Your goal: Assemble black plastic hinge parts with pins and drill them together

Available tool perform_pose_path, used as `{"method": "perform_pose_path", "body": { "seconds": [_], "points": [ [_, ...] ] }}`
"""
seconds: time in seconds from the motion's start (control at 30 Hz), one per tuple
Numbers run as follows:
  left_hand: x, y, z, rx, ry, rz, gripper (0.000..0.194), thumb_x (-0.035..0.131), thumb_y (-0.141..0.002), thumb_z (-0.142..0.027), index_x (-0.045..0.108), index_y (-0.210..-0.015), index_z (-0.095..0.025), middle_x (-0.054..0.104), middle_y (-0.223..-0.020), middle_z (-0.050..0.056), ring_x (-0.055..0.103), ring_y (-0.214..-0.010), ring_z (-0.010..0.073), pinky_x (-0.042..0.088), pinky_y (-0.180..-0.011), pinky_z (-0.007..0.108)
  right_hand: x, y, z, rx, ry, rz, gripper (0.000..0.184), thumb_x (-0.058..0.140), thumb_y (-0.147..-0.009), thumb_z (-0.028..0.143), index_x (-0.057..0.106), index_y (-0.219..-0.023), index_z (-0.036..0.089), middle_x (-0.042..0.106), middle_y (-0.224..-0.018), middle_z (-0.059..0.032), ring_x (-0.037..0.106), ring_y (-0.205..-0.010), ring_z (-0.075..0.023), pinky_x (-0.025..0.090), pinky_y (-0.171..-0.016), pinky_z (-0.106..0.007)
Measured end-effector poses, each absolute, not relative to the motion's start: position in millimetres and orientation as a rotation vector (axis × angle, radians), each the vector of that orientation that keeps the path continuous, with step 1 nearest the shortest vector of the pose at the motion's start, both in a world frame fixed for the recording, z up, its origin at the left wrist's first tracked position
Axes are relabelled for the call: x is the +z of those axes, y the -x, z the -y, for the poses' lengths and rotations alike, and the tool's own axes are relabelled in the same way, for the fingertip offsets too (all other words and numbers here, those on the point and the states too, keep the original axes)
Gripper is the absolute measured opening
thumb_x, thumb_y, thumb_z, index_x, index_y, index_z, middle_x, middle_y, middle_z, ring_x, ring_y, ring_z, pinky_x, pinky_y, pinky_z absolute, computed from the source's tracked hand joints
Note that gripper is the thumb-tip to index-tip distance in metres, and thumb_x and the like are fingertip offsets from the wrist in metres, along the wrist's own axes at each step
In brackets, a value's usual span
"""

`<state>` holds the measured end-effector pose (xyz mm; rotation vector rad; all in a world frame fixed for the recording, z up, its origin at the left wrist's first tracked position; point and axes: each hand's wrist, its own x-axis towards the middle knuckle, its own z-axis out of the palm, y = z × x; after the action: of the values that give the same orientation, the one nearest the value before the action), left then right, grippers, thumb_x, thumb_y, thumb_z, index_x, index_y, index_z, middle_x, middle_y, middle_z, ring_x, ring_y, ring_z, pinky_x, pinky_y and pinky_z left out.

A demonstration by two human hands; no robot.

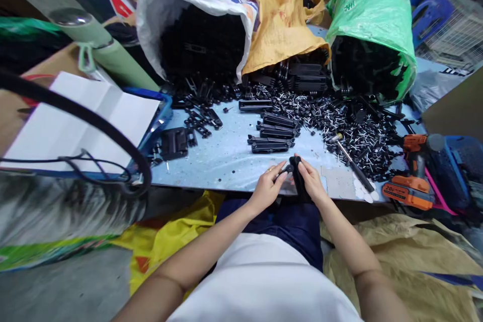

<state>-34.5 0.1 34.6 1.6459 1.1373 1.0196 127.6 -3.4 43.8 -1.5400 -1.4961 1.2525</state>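
Note:
At the table's front edge, my right hand (311,181) is closed around a long black plastic part (299,179) held nearly upright. My left hand (267,187) pinches a small black piece (288,168) close against that part; its exact kind is too small to tell. Just beyond my hands lie several long black plastic assemblies (271,145) stacked in a row. A hammer (354,165) with a black handle rests to the right of my right hand. Behind it spreads a heap of black-headed metal pins (332,123).
Three sacks face me at the back: a white sack (151,35), an orange sack (279,20) and a green sack (372,15), with black parts inside or spilling out. An orange cordless drill (411,176) sits right. Left are a pale green flask (113,55) and white paper (79,115).

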Motion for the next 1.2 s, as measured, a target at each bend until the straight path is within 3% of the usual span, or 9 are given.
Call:
{"method": "perform_pose_path", "body": {
  "seconds": [0.1, 0.23, 0.47, 0.67, 0.83, 1.07, 1.2],
  "points": [
    [39, 33, 3, 1.035, -1.686, -1.151, 0.037, 0.044, -0.087, -0.032, 0.055, -0.119, -0.019, 0.063, -0.091, 0.006, 0.060, -0.086, 0.0172, 0.049, -0.081, 0.031, 49, -125, 2, 1.288, 1.352, 1.483, 0.058, 0.039, -0.085, 0.056, 0.044, -0.132, 0.022, 0.057, -0.082, -0.0030, 0.054, -0.059, -0.0109, 0.049, -0.056, -0.027],
    [38, 39, 4, 1.011, -1.845, -1.199, 0.033, 0.045, -0.086, -0.031, 0.059, -0.115, -0.021, 0.061, -0.085, 0.005, 0.060, -0.082, 0.0175, 0.050, -0.075, 0.030, 58, -135, -5, 1.000, 1.199, 1.849, 0.048, 0.056, -0.078, 0.050, 0.058, -0.119, 0.025, 0.056, -0.088, -0.0039, 0.055, -0.075, -0.0132, 0.050, -0.073, -0.029],
    [47, 52, -12, 1.028, -2.014, -1.076, 0.035, 0.040, -0.089, -0.031, 0.058, -0.117, -0.020, 0.062, -0.088, 0.006, 0.060, -0.081, 0.0153, 0.049, -0.073, 0.027, 52, -133, -4, 1.015, 1.201, 1.735, 0.046, 0.047, -0.085, 0.049, 0.051, -0.126, 0.029, 0.051, -0.084, -0.0010, 0.050, -0.058, -0.0067, 0.049, -0.051, -0.021],
    [52, 61, -18, 0.957, -2.130, -1.073, 0.035, 0.040, -0.089, -0.033, 0.058, -0.116, -0.021, 0.063, -0.090, 0.006, 0.060, -0.083, 0.0158, 0.050, -0.074, 0.027, 63, -141, -9, 0.936, 1.165, 1.931, 0.044, 0.046, -0.087, 0.043, 0.050, -0.127, 0.026, 0.053, -0.083, -0.0015, 0.053, -0.063, -0.0080, 0.050, -0.061, -0.023],
    [53, 52, -13, 0.948, -2.148, -1.123, 0.033, 0.040, -0.089, -0.033, 0.060, -0.113, -0.023, 0.062, -0.081, 0.004, 0.060, -0.074, 0.0140, 0.050, -0.068, 0.024, 67, -144, -11, 0.794, 1.090, 2.118, 0.042, 0.048, -0.087, 0.040, 0.052, -0.126, 0.023, 0.058, -0.087, -0.0045, 0.058, -0.081, -0.0133, 0.050, -0.076, -0.029],
    [56, 25, -7, 1.441, -1.901, -1.293, 0.035, 0.035, -0.091, -0.030, 0.058, -0.115, -0.018, 0.064, -0.090, 0.009, 0.059, -0.081, 0.0153, 0.049, -0.074, 0.028, 56, -108, 0, 0.693, 1.238, 1.703, 0.044, 0.038, -0.091, 0.040, 0.043, -0.133, 0.026, 0.057, -0.094, -0.0057, 0.053, -0.059, -0.0095, 0.052, -0.055, -0.025],
    [53, 23, -7, 1.463, -1.919, -1.275, 0.035, 0.035, -0.091, -0.032, 0.060, -0.112, -0.019, 0.064, -0.087, 0.008, 0.059, -0.079, 0.0150, 0.049, -0.073, 0.029, 50, -94, 1, 0.653, 1.207, 1.691, 0.045, 0.040, -0.090, 0.040, 0.044, -0.132, 0.024, 0.059, -0.097, -0.0069, 0.058, -0.078, -0.0152, 0.053, -0.070, -0.030]
  ]
}}
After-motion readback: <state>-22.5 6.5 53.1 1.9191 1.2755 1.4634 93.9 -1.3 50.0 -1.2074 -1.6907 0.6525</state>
